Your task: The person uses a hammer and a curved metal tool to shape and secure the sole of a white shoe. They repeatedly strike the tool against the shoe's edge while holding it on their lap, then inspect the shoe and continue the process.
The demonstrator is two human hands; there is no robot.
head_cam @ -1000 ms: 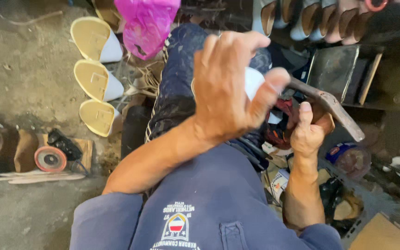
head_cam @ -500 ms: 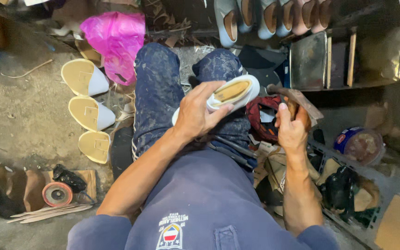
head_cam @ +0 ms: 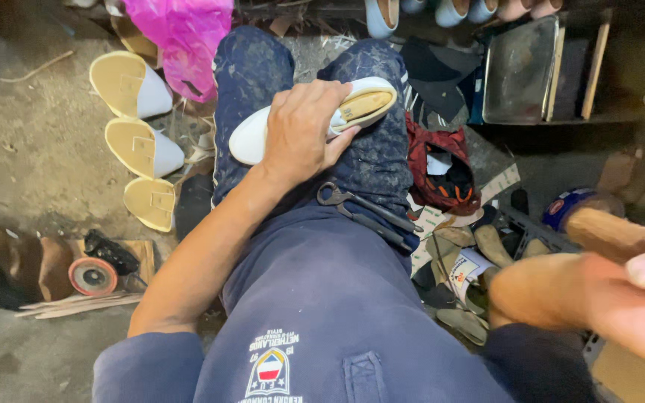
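Sweatshirt in navy fills the bottom of the head view, with a small crest near its hem. At the lower right, closest to the camera and blurred, the right hand is wrapped around a wooden handle; what the handle belongs to cannot be told. Dark pliers lie across the person's lap, just below the left wrist. Beyond them the left hand is clamped over a white shoe, fingers curled across its middle and thumb pressed along its near side. The shoe rests sole up on the right knee of the speckled blue jeans, its tan insole board showing towards the end at the right of the frame. Beside that knee, towards the frame's right, sits a red and black bundle of cloth, with scraps, cut insoles and a round tin scattered on the floor near it. Towards the frame's left, on the dusty concrete floor, a small grinder with an orange disc lies on a board beside brown shoe parts. Farther out, three pale shoe pieces stand in a column beside the left leg. Above them sits a pink plastic bag. At the far edge a metal tray leans upright, and a row of shoes lines the top of the frame
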